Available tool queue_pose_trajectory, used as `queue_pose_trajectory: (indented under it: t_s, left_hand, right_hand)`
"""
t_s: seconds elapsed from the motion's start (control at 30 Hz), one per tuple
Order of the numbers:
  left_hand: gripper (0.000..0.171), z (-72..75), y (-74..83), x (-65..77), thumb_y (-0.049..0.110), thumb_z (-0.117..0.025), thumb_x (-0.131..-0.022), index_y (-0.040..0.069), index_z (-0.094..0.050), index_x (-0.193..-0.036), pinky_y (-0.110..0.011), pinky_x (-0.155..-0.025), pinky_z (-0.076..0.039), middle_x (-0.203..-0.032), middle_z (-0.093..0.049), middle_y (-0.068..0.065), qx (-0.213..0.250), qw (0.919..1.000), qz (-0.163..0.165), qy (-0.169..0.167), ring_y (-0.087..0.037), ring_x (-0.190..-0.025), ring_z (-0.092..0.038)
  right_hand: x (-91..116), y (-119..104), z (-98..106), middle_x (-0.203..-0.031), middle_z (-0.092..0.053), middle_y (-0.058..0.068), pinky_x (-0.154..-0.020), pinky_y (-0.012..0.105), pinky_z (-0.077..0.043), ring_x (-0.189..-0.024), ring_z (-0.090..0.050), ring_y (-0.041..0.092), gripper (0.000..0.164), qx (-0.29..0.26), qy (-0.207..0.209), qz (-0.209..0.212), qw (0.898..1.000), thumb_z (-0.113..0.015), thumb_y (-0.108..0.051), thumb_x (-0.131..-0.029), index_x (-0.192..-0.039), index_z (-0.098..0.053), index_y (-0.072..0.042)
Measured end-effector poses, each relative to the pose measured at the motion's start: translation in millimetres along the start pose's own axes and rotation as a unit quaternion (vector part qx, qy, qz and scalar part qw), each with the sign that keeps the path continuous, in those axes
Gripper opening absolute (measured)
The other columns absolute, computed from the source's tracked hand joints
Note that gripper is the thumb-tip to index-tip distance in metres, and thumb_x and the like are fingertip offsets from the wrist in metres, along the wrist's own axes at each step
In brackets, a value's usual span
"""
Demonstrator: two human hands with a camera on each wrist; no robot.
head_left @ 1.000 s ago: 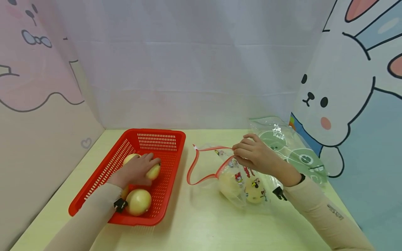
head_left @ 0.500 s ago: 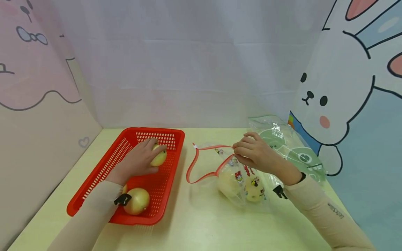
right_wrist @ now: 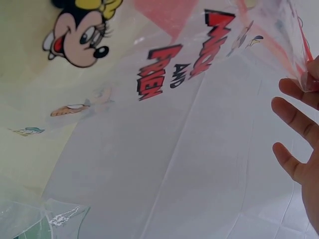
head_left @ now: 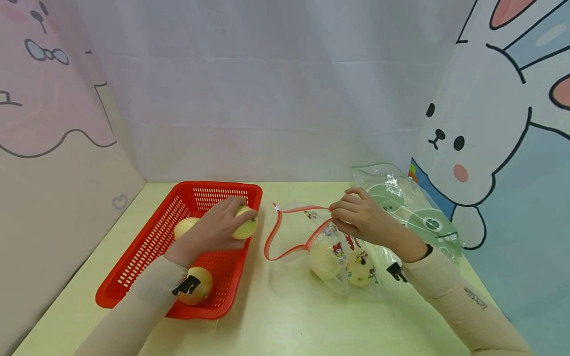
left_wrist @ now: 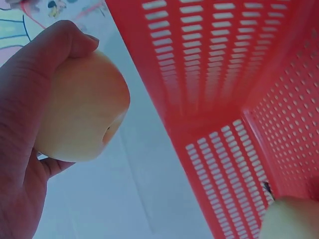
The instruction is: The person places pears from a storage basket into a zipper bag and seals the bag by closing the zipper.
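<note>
My left hand (head_left: 207,230) grips a pale yellow apple (left_wrist: 89,107) above the right side of the red basket (head_left: 224,296); its thumb and fingers wrap round it in the left wrist view. Two more yellow apples (head_left: 185,226) show in the basket, one partly behind my wrist. With thumb and fingertips, my right hand (head_left: 362,217) pinches the red-edged mouth of a clear zip bag (head_left: 343,252) with cartoon prints. The bag's mouth gapes toward the basket. Pale yellow round fruits (head_left: 360,272) lie inside the bag, blurred by the plastic.
Behind my right hand lies another clear plastic bag (head_left: 432,222) with green prints. Pale table surface (head_left: 267,321) lies between basket and bag. A white cloth wall (head_left: 276,109) stands at the back, with printed cloth at both sides.
My left hand has lifted the apple from among the others and carried it right, toward the basket's right rim. The right hand and the bag have stayed in place.
</note>
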State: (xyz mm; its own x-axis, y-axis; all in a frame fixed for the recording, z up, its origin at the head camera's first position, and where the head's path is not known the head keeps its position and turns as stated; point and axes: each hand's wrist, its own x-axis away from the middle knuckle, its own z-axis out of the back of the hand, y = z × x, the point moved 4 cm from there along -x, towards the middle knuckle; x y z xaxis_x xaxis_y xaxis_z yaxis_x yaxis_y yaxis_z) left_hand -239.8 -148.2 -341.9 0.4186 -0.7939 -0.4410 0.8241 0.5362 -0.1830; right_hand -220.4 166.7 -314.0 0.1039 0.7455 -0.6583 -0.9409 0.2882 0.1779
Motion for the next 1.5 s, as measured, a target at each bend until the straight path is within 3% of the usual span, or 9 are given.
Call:
queue_pose_trajectory:
  t_s: [0.17, 0.4, 0.7, 0.97, 1.17, 1.27, 1.37, 1.5]
  left_hand:
    - [0.057, 1.1, 17.2, -13.4, 0.026, -0.083, -0.072, 0.012, -0.056, -0.12, -0.044, -0.084, -0.052, -0.115, -0.054, -0.019, -0.008, 0.9993, -0.035, 0.011, -0.033, -0.104, -0.054]
    - [0.063, -4.4, 37.7, -32.3, 0.032, -0.087, -0.073, 0.016, -0.055, -0.124, -0.041, -0.084, -0.052, -0.121, -0.052, -0.017, -0.011, 0.998, -0.061, -0.008, -0.032, -0.11, -0.052]
    - [0.063, -17.1, 59.5, -50.4, 0.039, -0.086, -0.075, 0.019, -0.052, -0.124, -0.04, -0.091, -0.05, -0.123, -0.053, -0.016, -0.073, 0.9908, -0.113, -0.012, -0.032, -0.114, -0.052]
    - [0.063, -20.2, 68.3, -53.9, 0.043, -0.084, -0.078, 0.023, -0.051, -0.127, -0.039, -0.095, -0.047, -0.129, -0.052, -0.016, -0.12, 0.9804, -0.156, -0.002, -0.03, -0.122, -0.048]
    - [0.059, -23.5, 72.6, -53.6, 0.042, -0.082, -0.079, 0.021, -0.051, -0.124, -0.037, -0.096, -0.047, -0.124, -0.052, -0.013, -0.085, 0.973, -0.214, 0.016, -0.026, -0.119, -0.049]
    - [0.062, -27.9, 72.3, -53.4, 0.04, -0.084, -0.078, 0.018, -0.051, -0.126, -0.036, -0.097, -0.047, -0.126, -0.052, -0.012, -0.036, 0.9754, -0.217, -0.011, -0.026, -0.12, -0.049]
    - [0.067, -33.3, 70.5, -54.0, 0.037, -0.086, -0.076, 0.014, -0.051, -0.128, -0.033, -0.096, -0.048, -0.127, -0.052, -0.01, 0.003, 0.9775, -0.203, -0.058, -0.025, -0.12, -0.05]
    - [0.069, -40.3, 69.3, -54.9, 0.036, -0.087, -0.074, 0.014, -0.051, -0.129, -0.029, -0.094, -0.048, -0.126, -0.053, -0.007, 0.014, 0.9762, -0.178, -0.124, -0.021, -0.118, -0.049]
  right_hand:
    - [0.6, 0.6, -0.8, -0.093, -0.071, 0.007, -0.085, 0.056, -0.046, -0.083, -0.064, 0.024, 0.034, -0.001, -0.007, -0.005, 1.0, -0.043, -0.027, -0.107, -0.095, -0.066, -0.004]
    - [0.3, -0.2, -0.6, -0.093, -0.071, 0.007, -0.085, 0.056, -0.046, -0.083, -0.064, 0.025, 0.035, 0.001, -0.011, -0.009, 1.0, -0.044, -0.028, -0.107, -0.095, -0.066, -0.004]
    - [-1.0, -2.8, -0.6, -0.093, -0.071, 0.008, -0.086, 0.057, -0.045, -0.083, -0.063, 0.024, 0.036, 0.003, -0.012, -0.01, 1.0, -0.044, -0.029, -0.107, -0.096, -0.068, -0.003]
    - [-2.1, -4.2, -3.2, -0.094, -0.071, 0.008, -0.087, 0.056, -0.045, -0.084, -0.064, 0.024, 0.033, 0.008, -0.027, -0.008, 1.0, -0.045, -0.027, -0.106, -0.093, -0.066, -0.006]
    - [-3.9, -6.4, -6.3, -0.095, -0.072, 0.007, -0.088, 0.056, -0.046, -0.086, -0.064, 0.024, 0.03, 0.011, -0.038, -0.004, 0.999, -0.047, -0.027, -0.106, -0.094, -0.065, -0.006]
    - [-4.9, -7.8, -6.7, -0.095, -0.072, 0.007, -0.088, 0.056, -0.046, -0.086, -0.064, 0.023, 0.031, 0.009, -0.037, -0.003, 0.999, -0.046, -0.028, -0.106, -0.094, -0.066, -0.006]
    - [-6.4, -9.5, -5.9, -0.094, -0.072, 0.006, -0.088, 0.056, -0.046, -0.085, -0.064, 0.023, 0.031, 0.008, -0.029, 0.003, 1.0, -0.045, -0.026, -0.107, -0.093, -0.065, -0.007]
    - [-8.0, -11.9, -5.8, -0.094, -0.071, 0.005, -0.087, 0.055, -0.046, -0.084, -0.063, 0.022, 0.031, 0.012, -0.025, 0.014, 1.0, -0.044, -0.024, -0.107, -0.092, -0.065, -0.007]
